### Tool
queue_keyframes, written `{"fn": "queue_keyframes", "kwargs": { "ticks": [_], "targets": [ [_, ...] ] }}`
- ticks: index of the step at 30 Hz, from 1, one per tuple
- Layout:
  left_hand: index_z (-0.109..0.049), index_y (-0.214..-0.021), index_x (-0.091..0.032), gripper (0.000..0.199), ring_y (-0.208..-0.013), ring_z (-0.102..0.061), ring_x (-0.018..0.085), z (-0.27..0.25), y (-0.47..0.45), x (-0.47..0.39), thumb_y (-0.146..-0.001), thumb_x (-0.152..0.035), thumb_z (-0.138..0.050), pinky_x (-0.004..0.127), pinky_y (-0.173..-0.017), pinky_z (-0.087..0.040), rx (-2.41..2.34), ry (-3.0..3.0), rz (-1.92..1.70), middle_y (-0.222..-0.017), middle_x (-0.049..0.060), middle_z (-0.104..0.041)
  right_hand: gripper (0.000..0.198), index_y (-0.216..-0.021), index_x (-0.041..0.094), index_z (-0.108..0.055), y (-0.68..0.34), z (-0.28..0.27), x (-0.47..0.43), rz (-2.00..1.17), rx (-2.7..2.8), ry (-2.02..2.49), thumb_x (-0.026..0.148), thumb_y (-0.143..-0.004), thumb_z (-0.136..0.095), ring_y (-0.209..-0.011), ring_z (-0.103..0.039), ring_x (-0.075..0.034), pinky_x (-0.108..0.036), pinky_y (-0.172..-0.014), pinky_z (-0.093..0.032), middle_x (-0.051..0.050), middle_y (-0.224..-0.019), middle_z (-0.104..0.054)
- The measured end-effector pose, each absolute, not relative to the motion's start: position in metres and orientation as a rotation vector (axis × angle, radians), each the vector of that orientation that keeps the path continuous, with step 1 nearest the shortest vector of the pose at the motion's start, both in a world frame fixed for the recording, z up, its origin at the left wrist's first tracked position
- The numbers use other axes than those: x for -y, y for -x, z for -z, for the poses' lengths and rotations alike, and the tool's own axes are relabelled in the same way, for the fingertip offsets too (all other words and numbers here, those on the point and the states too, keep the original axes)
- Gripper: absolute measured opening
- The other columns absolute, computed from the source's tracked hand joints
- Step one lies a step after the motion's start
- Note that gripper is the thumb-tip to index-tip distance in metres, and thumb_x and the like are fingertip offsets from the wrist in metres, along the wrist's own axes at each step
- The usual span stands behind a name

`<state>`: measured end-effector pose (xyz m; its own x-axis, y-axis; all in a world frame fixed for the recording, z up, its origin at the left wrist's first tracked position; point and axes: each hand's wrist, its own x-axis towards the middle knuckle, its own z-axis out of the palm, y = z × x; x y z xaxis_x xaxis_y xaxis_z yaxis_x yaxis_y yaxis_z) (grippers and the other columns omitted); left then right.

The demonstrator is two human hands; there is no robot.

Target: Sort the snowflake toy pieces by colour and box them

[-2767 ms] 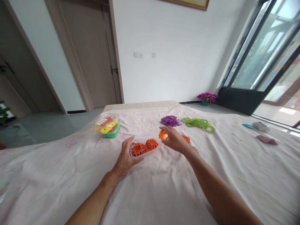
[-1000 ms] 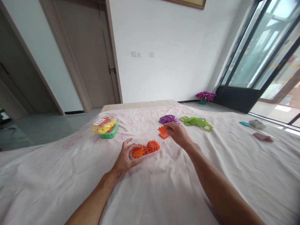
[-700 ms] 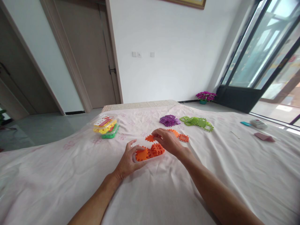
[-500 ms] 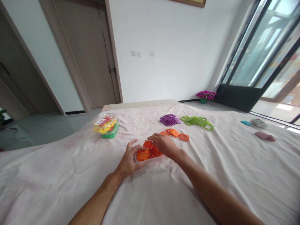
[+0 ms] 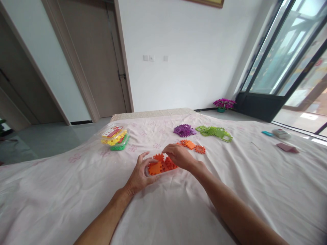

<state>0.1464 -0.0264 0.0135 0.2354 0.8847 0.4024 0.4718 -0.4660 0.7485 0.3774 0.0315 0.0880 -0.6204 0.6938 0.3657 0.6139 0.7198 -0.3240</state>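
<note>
A clear plastic box [image 5: 167, 172] full of orange notched building pieces [image 5: 155, 168] sits on the cloth in front of me. My left hand [image 5: 140, 173] grips its left end, thumb along the near side and fingers over the far side. Bent over the right part of the box is my right hand [image 5: 178, 157], its fingers together and pointing down at the pieces. Whatever its fingertips hold is hidden. Just beyond, several loose orange pieces [image 5: 190, 145] lie on the cloth.
Purple pieces [image 5: 184, 130] and green pieces [image 5: 214, 132] lie in piles farther back. To the left, lidded boxes with yellow and green pieces [image 5: 114, 137] are stacked. A pink item [image 5: 287, 148], a blue item [image 5: 267, 133] and a white packet [image 5: 281, 133] lie at the right.
My right hand's fingers have drawn in and curled downward. An orange piece at the back of the box now sits farther left, with a gap to its right. My left hand has stayed in place.
</note>
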Motion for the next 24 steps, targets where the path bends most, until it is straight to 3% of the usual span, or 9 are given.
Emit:
{"fn": "queue_keyframes", "kwargs": {
  "ticks": [5,11,20,24],
  "targets": [
    [-0.064,-0.118,-0.022,0.051,-0.143,-0.032,0.035,-0.01,-0.143,0.022,-0.071,-0.037,-0.079,0.055,-0.116,-0.035,-1.352,-2.026,-1.278,-0.144,0.014,-0.036,0.036,-0.117,0.02,-0.071,-0.414,-0.07,-0.063,-0.051,2.105,1.419,0.011,-0.092,-0.047,-0.11,-0.063,-0.021,-0.032,-0.096,-0.045,-0.008,-0.118,-0.071],
    [-0.06,-0.122,-0.023,0.054,-0.143,-0.033,0.033,-0.005,-0.138,0.015,-0.072,-0.037,-0.078,0.053,-0.117,-0.033,-1.416,-1.976,-1.373,-0.141,0.013,-0.039,0.047,-0.14,0.014,-0.054,-0.466,-0.034,-0.089,0.154,1.963,1.971,0.03,-0.096,-0.051,-0.126,-0.05,-0.033,-0.041,-0.099,-0.039,-0.016,-0.132,-0.063],
    [-0.057,-0.126,-0.024,0.06,-0.145,-0.03,0.033,-0.002,-0.137,0.014,-0.072,-0.039,-0.079,0.052,-0.117,-0.032,-1.38,-1.971,-1.365,-0.143,0.012,-0.038,0.05,-0.131,0.023,-0.06,-0.476,-0.023,-0.093,0.283,1.925,2.012,0.041,-0.085,-0.069,-0.115,-0.052,-0.031,-0.038,-0.091,-0.038,-0.012,-0.121,-0.066],
    [-0.056,-0.127,-0.024,0.062,-0.145,-0.03,0.033,-0.002,-0.136,0.014,-0.072,-0.04,-0.079,0.052,-0.117,-0.033,-1.336,-1.969,-1.355,-0.144,0.013,-0.037,0.03,-0.119,0.028,-0.068,-0.475,-0.029,-0.091,0.221,1.836,1.911,0.032,-0.089,-0.063,-0.107,-0.057,-0.025,-0.032,-0.079,-0.041,-0.007,-0.113,-0.068]
  ]
}}
